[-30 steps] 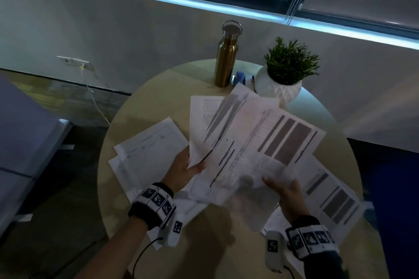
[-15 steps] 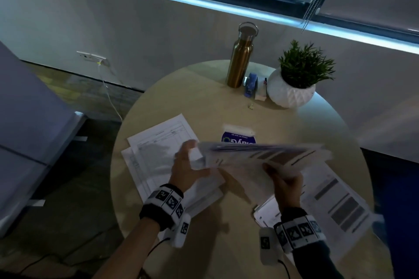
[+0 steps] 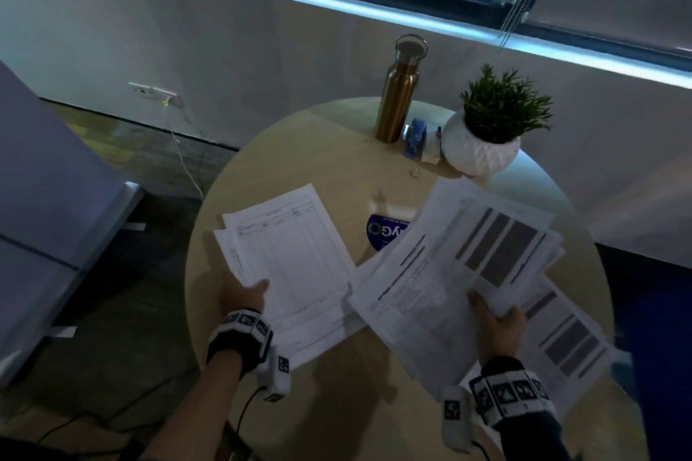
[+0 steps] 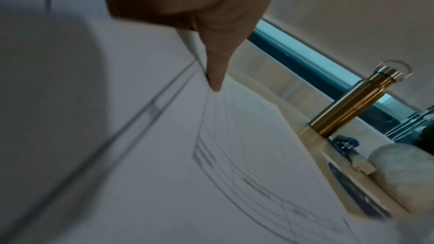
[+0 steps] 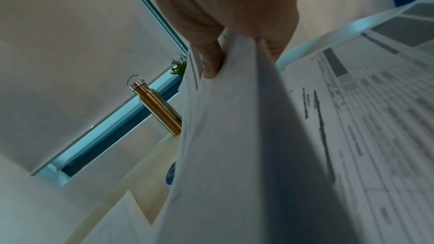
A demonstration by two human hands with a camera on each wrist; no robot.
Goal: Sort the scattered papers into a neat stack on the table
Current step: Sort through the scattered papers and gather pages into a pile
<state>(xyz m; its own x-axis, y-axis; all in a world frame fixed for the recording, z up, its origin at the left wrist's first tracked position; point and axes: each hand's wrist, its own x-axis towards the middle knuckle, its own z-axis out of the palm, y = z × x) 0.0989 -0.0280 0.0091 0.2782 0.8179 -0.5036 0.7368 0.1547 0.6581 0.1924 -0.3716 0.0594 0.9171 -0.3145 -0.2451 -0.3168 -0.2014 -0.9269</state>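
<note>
From the head view, your left hand (image 3: 242, 296) grips the near edge of the left pile of white printed form sheets (image 3: 288, 266), thumb on top; the pile lies on the round pale wooden table (image 3: 299, 146). Your right hand (image 3: 498, 322) clasps a fanned bundle of white sheets with grey bars (image 3: 449, 273), held over the table's right side, above more barred sheets (image 3: 569, 340) lying flat. Between the piles sits a blue round-cornered printed card (image 3: 385, 234). At the far edge stand a brushed gold metal bottle with a steel loop cap (image 3: 397, 93), a small blue stapler (image 3: 413, 136) and a faceted white ceramic pot with a spiky green plant (image 3: 483, 149).

In the left wrist view, your thumb (image 4: 216, 66) presses thin paper edges against the fingers; the ruled form sheets (image 4: 234, 155) blur away toward the bottle (image 4: 352, 103).

In the right wrist view, thumb (image 5: 211, 58) and fingers pinch the curved, smooth bundle (image 5: 234, 136); table-printed pages (image 5: 364, 118) spread at right.
</note>
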